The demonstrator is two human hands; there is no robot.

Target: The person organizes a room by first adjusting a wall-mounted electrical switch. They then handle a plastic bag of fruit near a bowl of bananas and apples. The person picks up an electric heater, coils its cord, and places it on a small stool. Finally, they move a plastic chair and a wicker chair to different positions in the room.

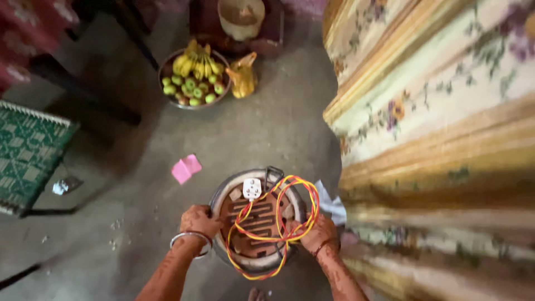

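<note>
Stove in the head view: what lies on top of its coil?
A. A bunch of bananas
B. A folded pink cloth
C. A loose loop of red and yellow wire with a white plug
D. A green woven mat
C: red and yellow wire lies looped over the stove, its white plug at the far edge, while both hands grip the rim.

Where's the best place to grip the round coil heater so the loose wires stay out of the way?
Grip the heater by its metal rim, from opposite sides, as the left hand and right hand do now. The coil face points up, with the red and yellow wires and white plug lying across it, so the top offers no clean hold.
</note>
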